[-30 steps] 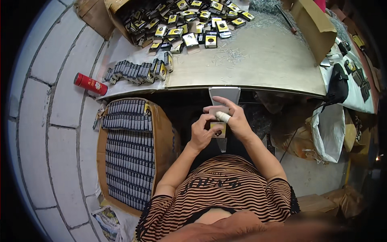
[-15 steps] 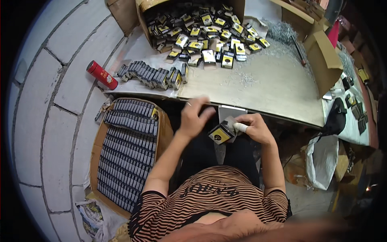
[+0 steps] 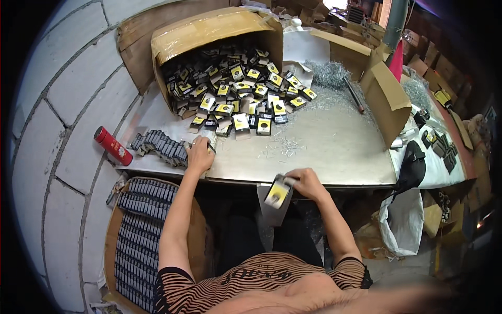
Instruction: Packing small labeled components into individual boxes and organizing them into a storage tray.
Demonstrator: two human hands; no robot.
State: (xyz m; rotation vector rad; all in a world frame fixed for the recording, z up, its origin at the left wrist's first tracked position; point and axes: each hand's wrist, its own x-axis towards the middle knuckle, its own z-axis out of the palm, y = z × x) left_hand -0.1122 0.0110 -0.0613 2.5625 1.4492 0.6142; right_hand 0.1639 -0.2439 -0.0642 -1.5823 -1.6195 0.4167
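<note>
My left hand [image 3: 200, 154] has reached onto the table at the right end of a row of small boxes [image 3: 159, 144] standing side by side. Its fingers are closed round the end of that row, gripping a small box [image 3: 211, 148] that is mostly hidden by the hand. My right hand [image 3: 307, 183] pinches a small black and yellow box [image 3: 278, 193] by its upper right side. That box is tilted, above a grey channel-like piece [image 3: 272, 215] at the table's front edge.
A large carton [image 3: 214, 32] lies on its side, spilling many small black and yellow boxes [image 3: 241, 123]. Small metal pins [image 3: 285, 148] are scattered on the table. A red flask [image 3: 113, 146] stands at the left. Below it, an open carton [image 3: 111, 238] holds packed rows of boxes.
My left hand has moved forward and left from near the table edge to the row and closed there. My right hand has shifted slightly with its box. The view has tilted up.
</note>
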